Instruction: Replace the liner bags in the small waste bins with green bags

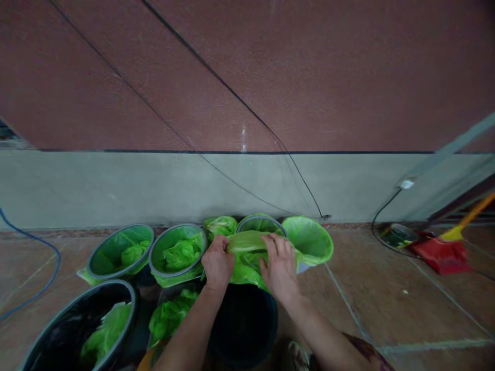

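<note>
A light green plastic bag (247,241) is stretched between my two hands, above a dark round bin (244,324). My left hand (218,263) is closed on the bag's left end. On its right end, the fingers of my right hand (280,264) curl over the plastic with the thumb below. More of the bag hangs loose under my hands, at the dark bin's far rim. Just behind them stands a bin with a grey ring (261,218), lined in green. A green-lined bin (311,241) is to the right of my right hand.
Left of my hands are green-lined bins (120,252) (178,253) with crumpled bags inside. A large black bin (77,330) stands nearest at left. A wall (247,180) runs behind. A blue hose (42,288) lies at left, and a red dustpan (443,254) at right.
</note>
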`<state>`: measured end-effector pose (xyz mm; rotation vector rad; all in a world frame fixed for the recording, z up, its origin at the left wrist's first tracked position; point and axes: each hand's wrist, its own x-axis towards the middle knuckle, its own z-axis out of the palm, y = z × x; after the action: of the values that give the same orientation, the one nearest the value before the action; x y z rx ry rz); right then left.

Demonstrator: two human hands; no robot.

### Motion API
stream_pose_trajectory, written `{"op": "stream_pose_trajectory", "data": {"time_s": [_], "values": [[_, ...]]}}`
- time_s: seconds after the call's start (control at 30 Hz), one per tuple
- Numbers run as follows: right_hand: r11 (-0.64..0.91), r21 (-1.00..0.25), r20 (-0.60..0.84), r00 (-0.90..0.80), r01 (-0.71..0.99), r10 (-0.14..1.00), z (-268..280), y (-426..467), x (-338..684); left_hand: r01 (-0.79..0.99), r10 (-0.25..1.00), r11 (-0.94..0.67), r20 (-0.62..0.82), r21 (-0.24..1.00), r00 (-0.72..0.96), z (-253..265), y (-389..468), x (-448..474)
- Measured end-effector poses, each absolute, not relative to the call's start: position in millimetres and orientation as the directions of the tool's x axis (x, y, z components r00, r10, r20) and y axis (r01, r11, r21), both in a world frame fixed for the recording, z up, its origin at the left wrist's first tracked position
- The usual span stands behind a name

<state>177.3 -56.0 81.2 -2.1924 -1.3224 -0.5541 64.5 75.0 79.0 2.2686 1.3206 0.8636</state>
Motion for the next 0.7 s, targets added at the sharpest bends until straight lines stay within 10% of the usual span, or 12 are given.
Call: {"op": "stream_pose_trajectory", "data": {"time_s": [0.7], "values": [[-0.219,-0.536,0.681,0.571,0.816,0.459,89,-45,191,0.355,0.673,-0.733,0.541,0.580,0.505,63,54,75]]}}
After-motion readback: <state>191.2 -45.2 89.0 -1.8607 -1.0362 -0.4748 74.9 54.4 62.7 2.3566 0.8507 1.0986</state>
